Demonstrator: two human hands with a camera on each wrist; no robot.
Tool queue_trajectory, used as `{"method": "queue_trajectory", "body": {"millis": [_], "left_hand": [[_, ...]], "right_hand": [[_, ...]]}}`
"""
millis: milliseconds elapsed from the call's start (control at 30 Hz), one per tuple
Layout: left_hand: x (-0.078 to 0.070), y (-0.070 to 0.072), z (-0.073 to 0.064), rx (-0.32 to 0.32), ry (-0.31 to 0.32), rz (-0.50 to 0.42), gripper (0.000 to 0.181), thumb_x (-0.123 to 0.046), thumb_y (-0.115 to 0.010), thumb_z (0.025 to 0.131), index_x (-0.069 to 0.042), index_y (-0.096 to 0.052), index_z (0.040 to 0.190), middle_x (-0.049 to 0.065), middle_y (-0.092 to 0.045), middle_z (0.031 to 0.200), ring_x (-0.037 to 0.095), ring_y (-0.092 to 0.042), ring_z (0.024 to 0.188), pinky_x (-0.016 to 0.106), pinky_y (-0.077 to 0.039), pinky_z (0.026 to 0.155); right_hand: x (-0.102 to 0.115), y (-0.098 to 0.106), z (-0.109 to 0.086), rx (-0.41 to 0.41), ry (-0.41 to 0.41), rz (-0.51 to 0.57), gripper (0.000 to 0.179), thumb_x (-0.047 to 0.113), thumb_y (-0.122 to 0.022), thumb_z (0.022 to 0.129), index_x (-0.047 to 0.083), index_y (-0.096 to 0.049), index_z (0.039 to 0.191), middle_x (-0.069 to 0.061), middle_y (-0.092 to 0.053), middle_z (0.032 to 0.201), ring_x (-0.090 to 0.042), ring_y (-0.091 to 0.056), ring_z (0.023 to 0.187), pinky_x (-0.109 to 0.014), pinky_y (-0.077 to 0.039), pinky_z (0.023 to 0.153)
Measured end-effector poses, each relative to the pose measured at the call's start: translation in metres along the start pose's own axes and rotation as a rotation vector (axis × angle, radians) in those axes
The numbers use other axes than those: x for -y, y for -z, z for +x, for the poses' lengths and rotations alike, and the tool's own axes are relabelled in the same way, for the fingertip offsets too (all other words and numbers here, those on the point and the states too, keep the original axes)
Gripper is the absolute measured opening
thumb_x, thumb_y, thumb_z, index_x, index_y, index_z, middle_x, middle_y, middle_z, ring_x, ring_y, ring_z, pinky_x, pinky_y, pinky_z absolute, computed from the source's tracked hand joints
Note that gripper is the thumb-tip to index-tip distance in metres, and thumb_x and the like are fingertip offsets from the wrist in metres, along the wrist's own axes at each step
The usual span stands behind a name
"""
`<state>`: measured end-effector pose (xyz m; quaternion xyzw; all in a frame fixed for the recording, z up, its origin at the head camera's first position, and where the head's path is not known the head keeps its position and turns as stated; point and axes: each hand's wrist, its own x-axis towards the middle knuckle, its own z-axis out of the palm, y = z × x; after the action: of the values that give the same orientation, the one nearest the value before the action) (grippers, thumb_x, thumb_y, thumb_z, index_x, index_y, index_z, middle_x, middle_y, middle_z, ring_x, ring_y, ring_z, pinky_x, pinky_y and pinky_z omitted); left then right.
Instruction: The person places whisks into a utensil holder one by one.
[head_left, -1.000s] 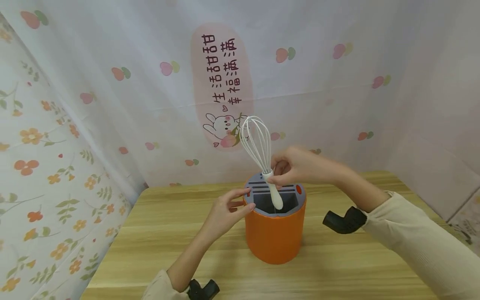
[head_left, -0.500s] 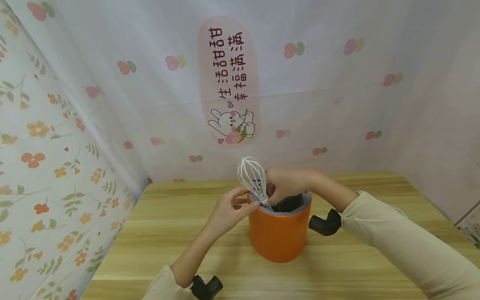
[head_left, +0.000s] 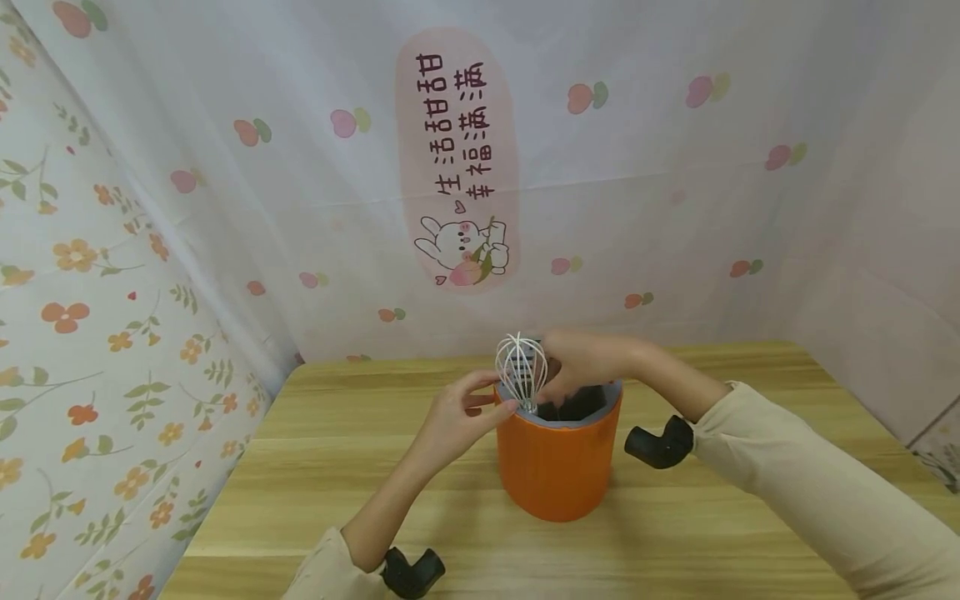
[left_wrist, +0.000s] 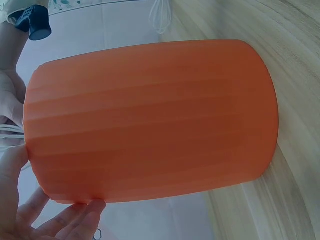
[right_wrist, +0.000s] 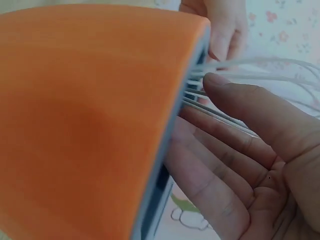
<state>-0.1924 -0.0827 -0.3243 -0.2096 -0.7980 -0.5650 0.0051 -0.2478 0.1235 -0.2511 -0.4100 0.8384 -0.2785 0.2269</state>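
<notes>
Whisk [head_left: 523, 382] reaches into the holder [head_left: 557, 467]! Left hand [head_left: 460, 410] clamps the holder; right hand [head_left: 583, 363] touches the whisk, pinching or not, I can't tell. Best settle it gently, holder braced.

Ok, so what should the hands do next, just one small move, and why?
I'd probably ease the right hand up and away from the whisk: its handle seems to be down inside the holder, with only wires showing above, and the left hand is touching the holder, which should help steady it.
</notes>
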Motion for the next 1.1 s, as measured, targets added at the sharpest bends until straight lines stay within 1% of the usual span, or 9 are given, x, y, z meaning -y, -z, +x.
{"method": "queue_trajectory", "body": {"millis": [100,167,267,367,500,600,767,933,1100], "left_hand": [[0.014,-0.001,0.003,0.000,0.010,0.012,0.040,-0.023,-0.067,0.085,-0.013,-0.058,0.123,0.010,-0.053,0.126,0.031,-0.058,0.104,0.038,-0.051,0.080],[0.019,-0.001,0.004,0.003,0.007,0.015,0.041,-0.026,-0.067,0.085,-0.016,-0.058,0.123,0.006,-0.053,0.127,0.029,-0.058,0.105,0.037,-0.051,0.081],[0.021,0.000,0.003,0.006,0.005,0.011,0.041,-0.030,-0.067,0.084,-0.021,-0.059,0.123,0.002,-0.053,0.128,0.027,-0.058,0.105,0.036,-0.051,0.081],[0.021,0.000,0.002,0.007,0.006,0.007,0.042,-0.031,-0.068,0.083,-0.024,-0.058,0.124,-0.001,-0.052,0.128,0.026,-0.058,0.106,0.034,-0.051,0.080],[0.022,0.000,0.001,0.003,0.006,0.007,0.043,-0.031,-0.068,0.083,-0.025,-0.058,0.124,0.000,-0.052,0.129,0.026,-0.058,0.107,0.033,-0.051,0.080],[0.024,0.000,0.001,-0.001,0.011,0.012,0.043,-0.031,-0.068,0.083,-0.025,-0.058,0.124,0.001,-0.052,0.129,0.026,-0.058,0.106,0.033,-0.051,0.080],[0.026,0.001,0.000,-0.006,0.015,0.004,0.043,-0.030,-0.068,0.083,-0.024,-0.058,0.125,0.004,-0.052,0.128,0.027,-0.058,0.106,0.035,-0.051,0.080],[0.026,0.001,0.000,-0.008,0.021,0.001,0.045,-0.029,-0.068,0.083,-0.023,-0.057,0.126,0.005,-0.051,0.129,0.028,-0.058,0.107,0.035,-0.051,0.080],[0.025,0.002,0.000,-0.014,0.033,0.003,0.044,-0.028,-0.069,0.083,-0.024,-0.057,0.125,0.004,-0.051,0.129,0.027,-0.058,0.107,0.035,-0.051,0.081]], "right_hand": [[-0.003,0.004,-0.006,-0.005,-0.019,-0.021,0.007,0.005,-0.067,0.081,0.000,-0.067,0.086,-0.005,-0.067,0.071,-0.017,-0.065,0.063,-0.026,-0.054,0.060],[-0.004,0.005,-0.011,-0.012,-0.040,-0.036,0.004,0.007,-0.068,0.081,0.003,-0.067,0.081,-0.004,-0.066,0.068,-0.016,-0.065,0.064,-0.026,-0.053,0.060],[-0.006,0.008,-0.020,-0.028,-0.056,-0.025,0.005,0.008,-0.068,0.081,0.004,-0.067,0.084,-0.002,-0.066,0.071,-0.016,-0.065,0.067,-0.026,-0.053,0.062],[-0.007,0.011,-0.033,-0.061,-0.076,0.010,0.010,0.009,-0.068,0.082,0.002,-0.067,0.089,-0.004,-0.067,0.077,-0.016,-0.064,0.070,-0.027,-0.053,0.065],[-0.012,0.018,-0.054,-0.124,-0.076,0.039,0.014,0.010,-0.068,0.082,0.000,-0.066,0.091,-0.005,-0.066,0.082,-0.017,-0.064,0.073,-0.029,-0.053,0.067],[-0.022,0.023,-0.072,-0.175,-0.073,0.024,0.017,0.013,-0.069,0.082,-0.001,-0.066,0.091,-0.003,-0.067,0.082,-0.015,-0.064,0.073,-0.027,-0.053,0.067],[-0.050,0.027,-0.107,-0.234,-0.166,0.051,0.023,0.015,-0.068,0.083,-0.003,-0.064,0.095,-0.003,-0.067,0.080,-0.016,-0.064,0.072,-0.028,-0.053,0.066],[-0.091,0.027,-0.149,-0.230,-0.256,0.111,0.029,0.016,-0.063,0.087,-0.010,-0.060,0.101,-0.006,-0.066,0.083,-0.017,-0.065,0.075,-0.030,-0.054,0.066],[-0.133,0.019,-0.189,-0.226,-0.349,0.171,0.032,0.014,-0.060,0.089,-0.015,-0.058,0.103,-0.010,-0.067,0.086,-0.018,-0.065,0.077,-0.030,-0.054,0.066]]}}
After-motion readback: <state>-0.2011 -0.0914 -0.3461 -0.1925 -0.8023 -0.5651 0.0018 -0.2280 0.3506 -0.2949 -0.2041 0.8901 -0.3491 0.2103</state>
